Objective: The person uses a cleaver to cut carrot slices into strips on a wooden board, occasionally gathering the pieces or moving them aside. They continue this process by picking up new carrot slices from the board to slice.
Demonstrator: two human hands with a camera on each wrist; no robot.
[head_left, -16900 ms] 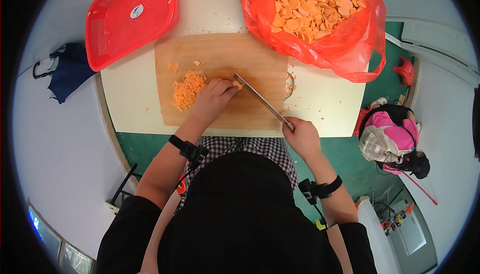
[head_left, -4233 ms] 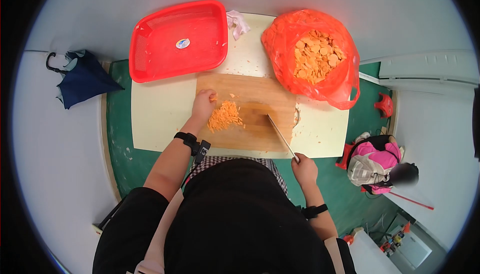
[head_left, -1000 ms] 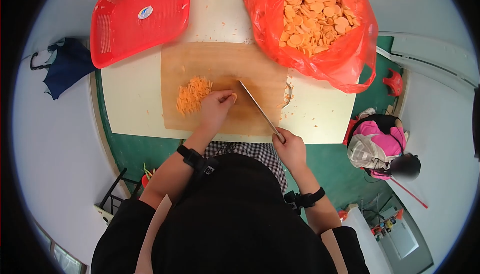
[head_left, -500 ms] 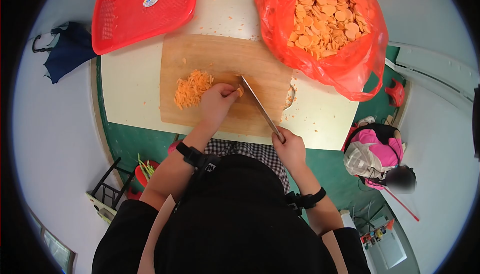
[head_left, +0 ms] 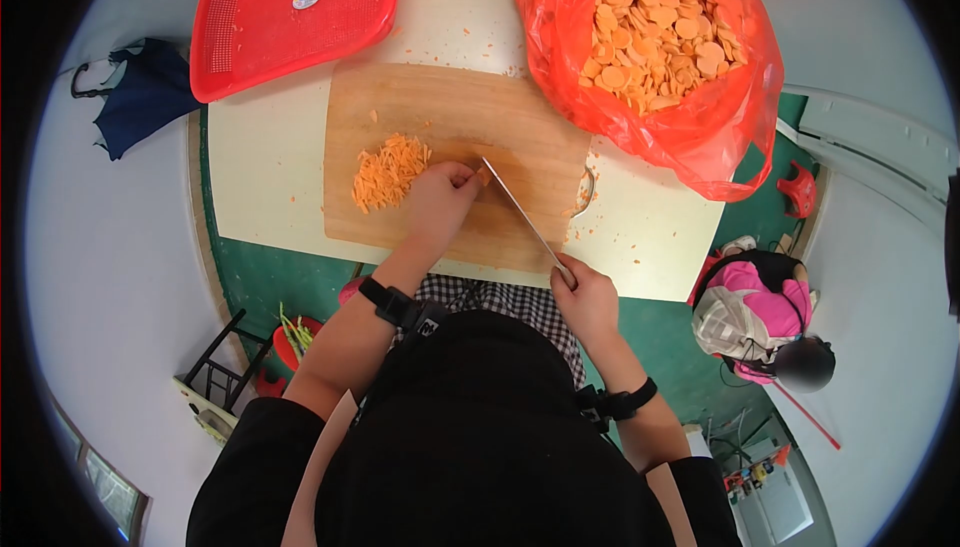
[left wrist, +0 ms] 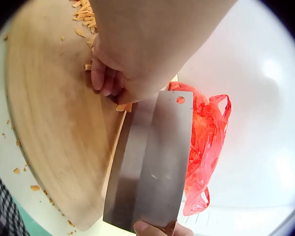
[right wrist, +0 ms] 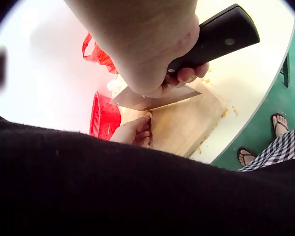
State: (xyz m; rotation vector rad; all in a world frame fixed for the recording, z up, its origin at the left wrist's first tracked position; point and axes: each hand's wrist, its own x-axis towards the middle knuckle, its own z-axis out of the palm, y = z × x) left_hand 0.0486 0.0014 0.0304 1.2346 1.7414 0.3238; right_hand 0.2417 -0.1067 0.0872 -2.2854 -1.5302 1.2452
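On the wooden cutting board my left hand holds down a small stack of orange slices with curled fingers. My right hand grips the black handle of a cleaver, whose wide blade stands right against the slices and my left fingertips. A pile of orange shreds lies on the board left of my left hand. In the right wrist view the blade shows beneath my right hand, with the left hand beyond it.
A red plastic bag full of round orange slices stands at the back right of the pale table. A red mesh basket sits at the back left. On the floor lie a dark umbrella and a pink backpack.
Over the last second my left hand and the cleaver stay together at the board's middle, with the blade working at the slices. The shred pile is unchanged.
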